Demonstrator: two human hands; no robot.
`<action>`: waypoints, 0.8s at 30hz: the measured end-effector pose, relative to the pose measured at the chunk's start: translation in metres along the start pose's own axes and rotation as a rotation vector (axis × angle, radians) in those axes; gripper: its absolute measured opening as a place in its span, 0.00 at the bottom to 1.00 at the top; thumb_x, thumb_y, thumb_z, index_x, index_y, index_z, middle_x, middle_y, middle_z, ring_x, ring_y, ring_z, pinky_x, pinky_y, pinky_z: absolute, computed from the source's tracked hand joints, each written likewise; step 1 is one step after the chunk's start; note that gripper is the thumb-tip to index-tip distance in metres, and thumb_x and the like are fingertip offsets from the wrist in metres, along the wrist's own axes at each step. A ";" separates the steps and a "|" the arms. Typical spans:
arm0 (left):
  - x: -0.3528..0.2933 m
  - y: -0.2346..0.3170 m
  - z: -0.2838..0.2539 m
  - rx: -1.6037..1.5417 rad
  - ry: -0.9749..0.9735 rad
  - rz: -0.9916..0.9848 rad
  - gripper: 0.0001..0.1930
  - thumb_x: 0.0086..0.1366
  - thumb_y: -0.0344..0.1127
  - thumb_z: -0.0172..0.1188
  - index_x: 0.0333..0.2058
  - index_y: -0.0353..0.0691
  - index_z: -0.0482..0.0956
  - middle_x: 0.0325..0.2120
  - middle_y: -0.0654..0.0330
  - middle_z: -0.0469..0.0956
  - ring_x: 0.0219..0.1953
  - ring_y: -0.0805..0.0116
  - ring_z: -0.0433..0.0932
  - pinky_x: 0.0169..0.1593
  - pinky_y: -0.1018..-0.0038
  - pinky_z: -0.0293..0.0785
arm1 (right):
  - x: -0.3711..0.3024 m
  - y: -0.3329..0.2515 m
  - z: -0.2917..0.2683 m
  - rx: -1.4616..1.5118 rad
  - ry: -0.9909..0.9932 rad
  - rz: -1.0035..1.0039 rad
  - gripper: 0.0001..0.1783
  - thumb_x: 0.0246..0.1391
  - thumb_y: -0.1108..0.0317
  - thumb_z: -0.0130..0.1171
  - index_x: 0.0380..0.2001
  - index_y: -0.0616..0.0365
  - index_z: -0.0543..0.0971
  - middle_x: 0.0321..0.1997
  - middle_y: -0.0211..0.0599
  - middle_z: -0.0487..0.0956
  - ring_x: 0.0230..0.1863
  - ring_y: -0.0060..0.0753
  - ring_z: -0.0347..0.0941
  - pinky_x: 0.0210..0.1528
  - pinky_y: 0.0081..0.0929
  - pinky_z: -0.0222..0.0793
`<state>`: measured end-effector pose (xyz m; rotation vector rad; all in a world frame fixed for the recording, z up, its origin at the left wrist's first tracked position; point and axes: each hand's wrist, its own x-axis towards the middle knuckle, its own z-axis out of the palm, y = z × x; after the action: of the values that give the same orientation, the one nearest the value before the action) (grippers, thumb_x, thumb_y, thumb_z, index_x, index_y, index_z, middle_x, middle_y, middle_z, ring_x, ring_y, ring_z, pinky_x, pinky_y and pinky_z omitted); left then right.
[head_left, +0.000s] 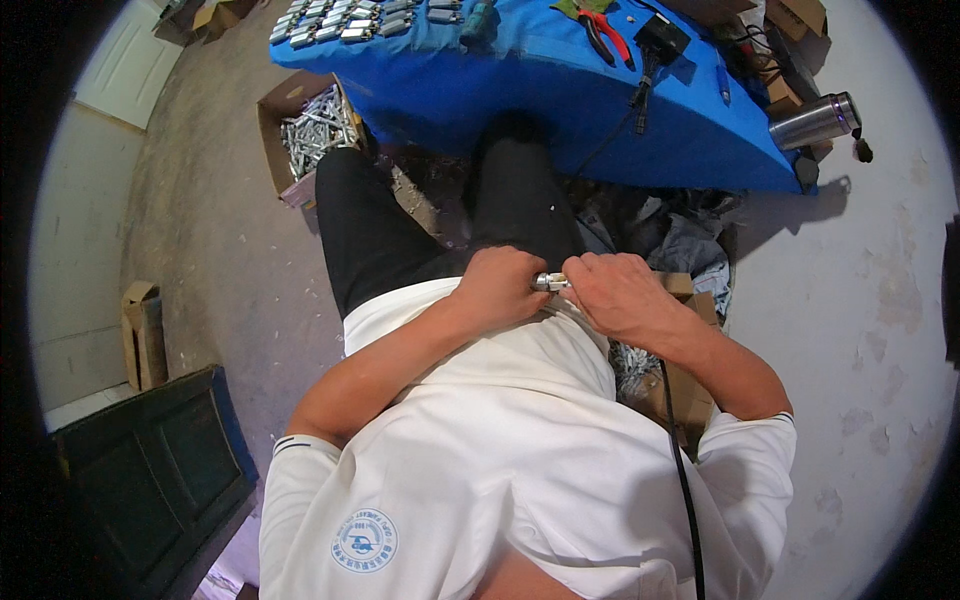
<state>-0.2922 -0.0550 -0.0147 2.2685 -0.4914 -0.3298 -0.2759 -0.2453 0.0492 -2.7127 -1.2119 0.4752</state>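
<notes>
Close to my waist, both hands meet at a small silver and whitish metal piece (550, 282), a short cylinder-like part whose exact kind I cannot make out. My left hand (503, 286) is closed round its left end, the fingers mostly hidden behind the knuckles. From the other side, the bent fingers of my right hand (618, 296) pinch its right end. Only a short length of the piece shows between the two hands, above my lap.
Ahead stands a table with a blue cloth (450, 95), bearing several silver pieces (345, 18), red-handled pliers (608, 40), a black adapter (660, 42) and a steel flask (815, 122). A cardboard box (270, 115) of metal parts stands left; a black cable (682, 470) hangs right.
</notes>
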 end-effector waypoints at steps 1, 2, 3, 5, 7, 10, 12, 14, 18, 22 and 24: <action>0.000 -0.001 0.002 0.026 0.031 0.004 0.11 0.50 0.39 0.65 0.25 0.36 0.82 0.20 0.48 0.78 0.24 0.50 0.78 0.31 0.61 0.73 | 0.002 -0.002 0.001 -0.018 -0.032 0.036 0.11 0.57 0.63 0.55 0.33 0.59 0.70 0.24 0.43 0.74 0.28 0.48 0.73 0.30 0.42 0.68; 0.001 -0.001 0.003 0.047 0.042 -0.014 0.10 0.49 0.39 0.65 0.24 0.36 0.82 0.20 0.48 0.78 0.25 0.49 0.78 0.31 0.60 0.73 | 0.004 -0.004 0.000 0.011 -0.036 0.070 0.11 0.58 0.63 0.53 0.32 0.60 0.70 0.24 0.46 0.75 0.28 0.49 0.75 0.31 0.43 0.69; 0.001 -0.002 0.003 0.067 0.051 -0.032 0.10 0.49 0.38 0.65 0.24 0.37 0.82 0.20 0.48 0.78 0.25 0.49 0.78 0.31 0.59 0.73 | 0.006 -0.007 -0.002 0.039 -0.042 0.106 0.11 0.58 0.63 0.52 0.32 0.61 0.71 0.25 0.48 0.76 0.29 0.51 0.76 0.32 0.44 0.70; 0.001 -0.004 0.005 0.095 0.073 -0.045 0.10 0.48 0.38 0.65 0.23 0.38 0.81 0.20 0.48 0.78 0.26 0.48 0.78 0.31 0.59 0.73 | 0.009 -0.009 -0.003 0.110 -0.068 0.161 0.13 0.59 0.61 0.51 0.31 0.62 0.72 0.25 0.52 0.78 0.30 0.54 0.76 0.34 0.46 0.71; 0.001 -0.005 0.006 0.113 0.102 -0.032 0.09 0.47 0.38 0.65 0.23 0.38 0.81 0.20 0.48 0.78 0.26 0.48 0.78 0.31 0.58 0.73 | 0.011 -0.007 -0.001 0.193 -0.103 0.202 0.16 0.59 0.59 0.51 0.31 0.63 0.73 0.26 0.53 0.78 0.30 0.57 0.76 0.35 0.48 0.70; 0.000 -0.005 0.006 0.123 0.117 -0.019 0.09 0.47 0.38 0.65 0.22 0.38 0.80 0.20 0.48 0.78 0.25 0.48 0.78 0.32 0.57 0.73 | 0.016 0.002 0.002 0.287 -0.153 0.192 0.20 0.59 0.54 0.51 0.29 0.63 0.75 0.27 0.53 0.78 0.30 0.59 0.75 0.35 0.50 0.69; 0.000 -0.006 0.006 0.070 0.207 -0.031 0.08 0.48 0.37 0.64 0.21 0.38 0.80 0.19 0.48 0.77 0.25 0.48 0.77 0.31 0.58 0.73 | 0.017 -0.001 0.000 0.377 -0.070 0.210 0.20 0.60 0.54 0.51 0.29 0.62 0.76 0.27 0.52 0.78 0.30 0.58 0.75 0.34 0.49 0.68; 0.001 -0.006 0.005 0.031 0.251 -0.032 0.08 0.49 0.36 0.64 0.21 0.38 0.80 0.19 0.48 0.77 0.24 0.47 0.77 0.30 0.58 0.72 | 0.016 -0.002 0.001 0.437 -0.013 0.198 0.19 0.61 0.55 0.50 0.28 0.62 0.76 0.26 0.52 0.77 0.29 0.57 0.75 0.33 0.48 0.67; 0.000 -0.004 0.000 -0.002 0.277 0.024 0.08 0.51 0.35 0.63 0.20 0.37 0.79 0.18 0.48 0.76 0.23 0.47 0.76 0.28 0.59 0.71 | 0.014 0.000 0.009 0.556 0.080 0.093 0.18 0.62 0.58 0.49 0.28 0.62 0.75 0.23 0.51 0.76 0.26 0.55 0.74 0.30 0.43 0.67; -0.004 -0.004 -0.005 -0.105 0.301 0.065 0.07 0.51 0.31 0.63 0.19 0.35 0.79 0.17 0.46 0.75 0.20 0.48 0.75 0.25 0.62 0.70 | 0.013 0.000 0.017 0.627 0.150 0.017 0.17 0.62 0.60 0.50 0.26 0.62 0.74 0.20 0.50 0.74 0.23 0.53 0.72 0.26 0.39 0.65; -0.008 -0.002 -0.007 -0.171 0.265 0.012 0.09 0.52 0.33 0.63 0.18 0.35 0.78 0.17 0.47 0.75 0.21 0.47 0.75 0.26 0.60 0.69 | 0.014 -0.003 0.017 0.680 0.162 -0.008 0.17 0.62 0.60 0.50 0.25 0.62 0.74 0.20 0.50 0.73 0.22 0.52 0.70 0.25 0.38 0.64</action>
<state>-0.2963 -0.0450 -0.0109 2.1013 -0.3263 -0.0595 -0.2746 -0.2332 0.0302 -2.1152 -0.8196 0.5336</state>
